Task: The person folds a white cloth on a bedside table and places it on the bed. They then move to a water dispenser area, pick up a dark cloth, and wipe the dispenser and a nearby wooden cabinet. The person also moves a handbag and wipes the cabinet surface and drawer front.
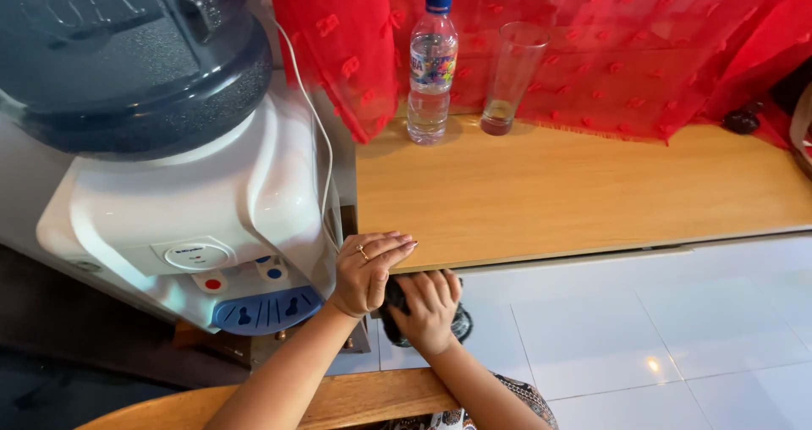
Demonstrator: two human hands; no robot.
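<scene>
My left hand, with a ring on one finger, lies flat over the front left corner of the wooden table, fingers stretched out and close together, holding nothing. Just below the table's edge my right hand is closed around a dark, rounded object, which it mostly hides. What that object is I cannot tell. Both hands touch each other at the table corner.
A white water dispenser with a dark jug stands close on the left. A clear plastic bottle and a tall glass stand at the table's back, against a red cloth. White floor tiles lie below; a curved wooden edge is near me.
</scene>
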